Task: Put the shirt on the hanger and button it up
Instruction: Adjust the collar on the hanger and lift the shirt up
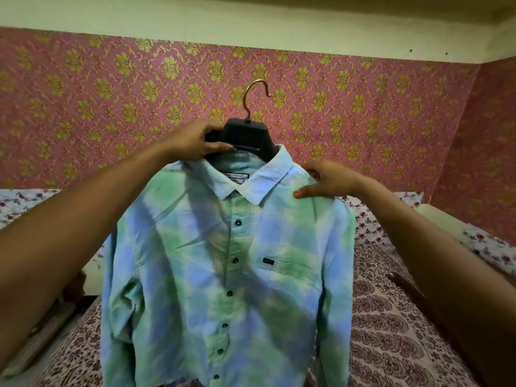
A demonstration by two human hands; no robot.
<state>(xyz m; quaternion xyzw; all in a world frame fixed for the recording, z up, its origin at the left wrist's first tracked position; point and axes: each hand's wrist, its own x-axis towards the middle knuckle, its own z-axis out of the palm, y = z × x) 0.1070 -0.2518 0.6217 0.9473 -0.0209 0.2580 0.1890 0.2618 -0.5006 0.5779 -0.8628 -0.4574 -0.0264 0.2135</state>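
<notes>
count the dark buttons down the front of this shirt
6 on the shirt: first button below the collar, second button beside the chest label, third button, fourth button, fifth button lower down, sixth button at the picture's bottom edge. More may be hidden.

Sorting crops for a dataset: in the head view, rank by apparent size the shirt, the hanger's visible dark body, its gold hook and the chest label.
Largest first:
1. shirt
2. hanger body
3. gold hook
4. chest label

Dim, warm light is falling on the shirt (195, 275), diagonal shadows crossing its front; above it, wide-angle distortion is bowing the wall (363, 93), and detail is softening toward the edges.
</notes>
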